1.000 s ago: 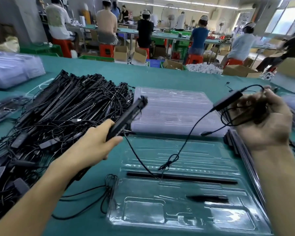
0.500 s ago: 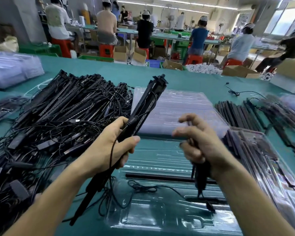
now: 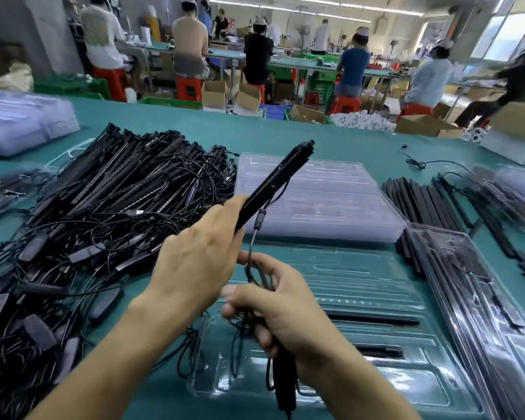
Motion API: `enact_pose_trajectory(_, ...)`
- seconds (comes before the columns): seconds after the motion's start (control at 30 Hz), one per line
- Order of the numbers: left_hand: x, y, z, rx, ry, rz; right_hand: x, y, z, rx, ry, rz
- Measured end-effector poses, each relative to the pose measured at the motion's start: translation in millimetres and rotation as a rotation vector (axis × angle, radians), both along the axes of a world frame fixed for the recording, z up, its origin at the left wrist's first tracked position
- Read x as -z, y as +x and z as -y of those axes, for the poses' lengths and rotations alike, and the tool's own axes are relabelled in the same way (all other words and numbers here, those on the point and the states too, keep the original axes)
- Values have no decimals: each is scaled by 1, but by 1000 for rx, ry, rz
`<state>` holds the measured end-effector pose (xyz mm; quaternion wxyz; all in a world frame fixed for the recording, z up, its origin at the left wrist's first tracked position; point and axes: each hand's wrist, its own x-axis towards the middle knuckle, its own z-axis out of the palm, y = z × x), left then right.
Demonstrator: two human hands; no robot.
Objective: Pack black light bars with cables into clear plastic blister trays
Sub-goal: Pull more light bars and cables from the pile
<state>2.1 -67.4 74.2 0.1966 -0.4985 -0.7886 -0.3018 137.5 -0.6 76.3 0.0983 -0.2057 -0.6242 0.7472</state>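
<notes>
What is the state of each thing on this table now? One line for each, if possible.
left hand: grips the light bar.
light bar: raised, tilted up to the right.
right hand: grips the cable.
cable: bunched, joined to the light bar.
front blister tray: open, a thin black strip in one slot.
stack of clear trays: empty.
pile of light bars: loose, tangled.
right tray: holds black bars.

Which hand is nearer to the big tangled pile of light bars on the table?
Left. The left hand, gripping a light bar, is just right of the pile. The right hand, holding the cable end, is farther right, above the open tray.
</notes>
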Motion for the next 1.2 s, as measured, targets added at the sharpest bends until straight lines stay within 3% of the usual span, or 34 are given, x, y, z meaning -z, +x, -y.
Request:
enact_pose_trajectory(0.17, -6, -17, 9, -218, -75, -176, 2, 26, -45, 218, -8, 44)
enact_pose_trajectory(0.27, 0, -26, 15, -214, -74, -287, -3, 50, -89, 399, -154, -14)
enact_pose_trajectory(0.4, 4, -26, 14, -143, 46, -401, -14, 64, -123, 399, -272, -131)
enact_pose_trajectory(0.73, 0, -25, 13, -52, 194, -474, -12, 51, -116, 340, -350, -95)
enact_pose_trajectory(0.8, 0, -20, 13, -44, 177, -365, -12, 45, -109, 308, -312, -66)
enact_pose_trajectory(0.9, -5, -10, 8, -56, 137, -43, -14, 34, -93, 197, -188, -16)
enact_pose_trajectory(1.03, -16, -13, -4, 150, 139, 663, -28, 25, -74, 6, 13, 13)
enact_pose_trajectory(1.2, -51, -14, -8, 357, 463, 1252, -52, 32, -76, 28, 188, 21)
